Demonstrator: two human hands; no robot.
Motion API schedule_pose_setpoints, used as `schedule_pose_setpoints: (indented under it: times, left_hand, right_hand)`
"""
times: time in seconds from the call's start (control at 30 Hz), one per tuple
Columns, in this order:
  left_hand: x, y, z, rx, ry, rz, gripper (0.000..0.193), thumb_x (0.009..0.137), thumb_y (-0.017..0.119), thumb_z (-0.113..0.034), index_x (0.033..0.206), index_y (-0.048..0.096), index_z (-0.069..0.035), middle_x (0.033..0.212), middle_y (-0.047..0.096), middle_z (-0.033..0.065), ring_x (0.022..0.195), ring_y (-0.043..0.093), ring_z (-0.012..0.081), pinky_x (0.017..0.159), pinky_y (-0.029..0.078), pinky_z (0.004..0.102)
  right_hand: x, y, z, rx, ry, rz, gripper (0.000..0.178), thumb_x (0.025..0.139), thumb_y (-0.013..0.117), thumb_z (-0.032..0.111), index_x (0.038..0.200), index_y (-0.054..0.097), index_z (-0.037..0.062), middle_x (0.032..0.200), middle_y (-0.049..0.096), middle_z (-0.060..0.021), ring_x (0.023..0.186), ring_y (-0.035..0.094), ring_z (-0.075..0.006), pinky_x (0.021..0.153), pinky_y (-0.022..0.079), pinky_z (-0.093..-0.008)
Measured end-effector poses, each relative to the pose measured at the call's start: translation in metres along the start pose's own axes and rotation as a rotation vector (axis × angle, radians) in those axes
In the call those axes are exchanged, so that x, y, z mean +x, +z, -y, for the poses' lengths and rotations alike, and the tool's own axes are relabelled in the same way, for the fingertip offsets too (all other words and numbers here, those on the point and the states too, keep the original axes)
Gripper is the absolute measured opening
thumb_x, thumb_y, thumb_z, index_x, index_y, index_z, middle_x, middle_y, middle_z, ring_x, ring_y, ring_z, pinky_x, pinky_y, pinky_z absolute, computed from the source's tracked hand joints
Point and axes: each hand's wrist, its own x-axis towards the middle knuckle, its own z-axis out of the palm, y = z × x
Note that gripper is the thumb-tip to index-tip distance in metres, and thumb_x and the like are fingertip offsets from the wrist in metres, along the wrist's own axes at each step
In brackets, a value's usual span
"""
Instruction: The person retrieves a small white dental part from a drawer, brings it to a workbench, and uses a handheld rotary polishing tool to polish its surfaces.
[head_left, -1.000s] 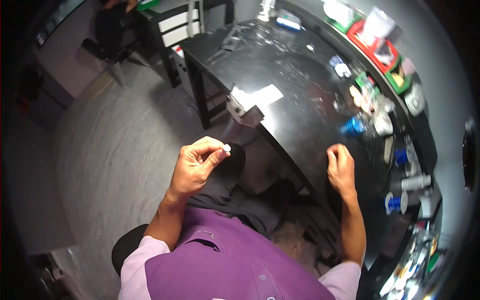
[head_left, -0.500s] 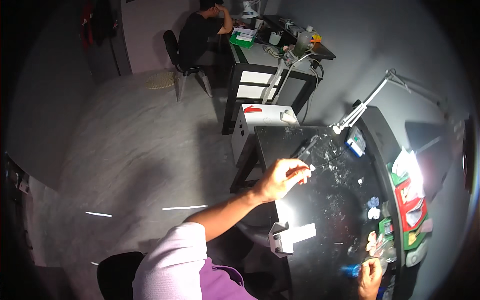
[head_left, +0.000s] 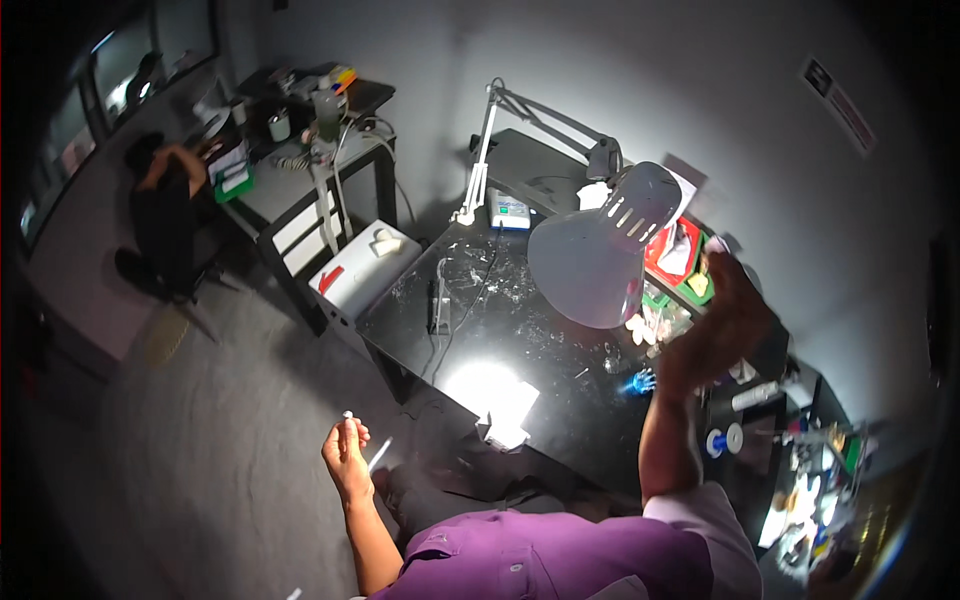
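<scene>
Away from the bench's front edge, at lower left, is my left hand (head_left: 347, 462). It is closed, with a small white piece (head_left: 348, 415) pinched at the fingertips; the piece is too small to name. My right hand (head_left: 722, 318) is raised over the right side of the bench, close to the grey lamp shade (head_left: 585, 268). Blur and shadow hide how its fingers lie and whether they hold anything. A white block-like holder (head_left: 510, 410) stands at the bench's near edge, brightly lit. Near my right forearm lies a shiny blue thing (head_left: 640, 382).
The black bench (head_left: 560, 370) carries white smears, a blue-and-white device (head_left: 510, 211) with a cable, red and green trays (head_left: 672, 250), and a spool (head_left: 725, 440). A white cabinet (head_left: 365, 268) stands beyond. Another person (head_left: 165, 205) sits at a far table.
The view has swung right, bringing the lamp shade into sight. My left hand has drawn back from over the bench, still pinching the white piece. My right hand has risen beside the lamp.
</scene>
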Motion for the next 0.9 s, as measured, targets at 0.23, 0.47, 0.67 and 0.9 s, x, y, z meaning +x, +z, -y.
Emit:
schedule_pose_setpoints:
  times: [0.23, 0.47, 0.67, 0.9]
  left_hand:
    - [0.091, -0.084, -0.067, 0.005, 0.095, 0.093, 0.023, 0.102, 0.061, -0.023, 0.095, 0.065, -0.001, 0.081, 0.061, 0.0006, 0.074, 0.054, 0.0095, 0.071, 0.043, 0.0256]
    - [0.148, -0.281, -0.117, 0.138, 0.098, -0.171, 0.021, 0.1, 0.064, -0.024, 0.094, 0.068, -0.004, 0.082, 0.062, -0.0014, 0.075, 0.055, 0.0078, 0.07, 0.044, 0.0254]
    - [0.2, -0.328, -0.136, 0.119, 0.028, -0.355, 0.02, 0.099, 0.066, -0.024, 0.092, 0.068, -0.005, 0.082, 0.063, -0.0007, 0.074, 0.055, 0.0082, 0.069, 0.043, 0.0253]
    - [0.299, -0.272, -0.124, 0.1, -0.033, -0.208, 0.022, 0.098, 0.066, -0.024, 0.092, 0.068, -0.003, 0.078, 0.062, 0.0009, 0.072, 0.054, 0.0084, 0.065, 0.04, 0.024]
  right_hand:
    - [0.014, 0.077, 0.046, -0.19, 0.172, -0.124, 0.024, 0.104, 0.044, 0.015, 0.121, 0.057, 0.0025, 0.119, 0.058, -0.0177, 0.106, 0.061, -0.0337, 0.095, 0.047, -0.0417]
    - [0.029, 0.115, 0.054, -0.552, 0.365, -0.263, 0.023, 0.103, 0.045, 0.02, 0.114, 0.056, 0.0036, 0.108, 0.063, -0.0207, 0.099, 0.065, -0.0425, 0.087, 0.049, -0.0538]
    - [0.031, 0.12, 0.01, -0.722, 0.369, -0.31, 0.03, 0.1, 0.046, 0.029, 0.105, 0.064, 0.0041, 0.106, 0.06, -0.0232, 0.097, 0.064, -0.0445, 0.087, 0.05, -0.0573]
    - [0.041, 0.118, -0.012, -0.921, 0.461, -0.45, 0.03, 0.096, 0.053, 0.03, 0.093, 0.067, 0.0033, 0.098, 0.062, -0.0227, 0.09, 0.066, -0.0442, 0.079, 0.054, -0.0567]
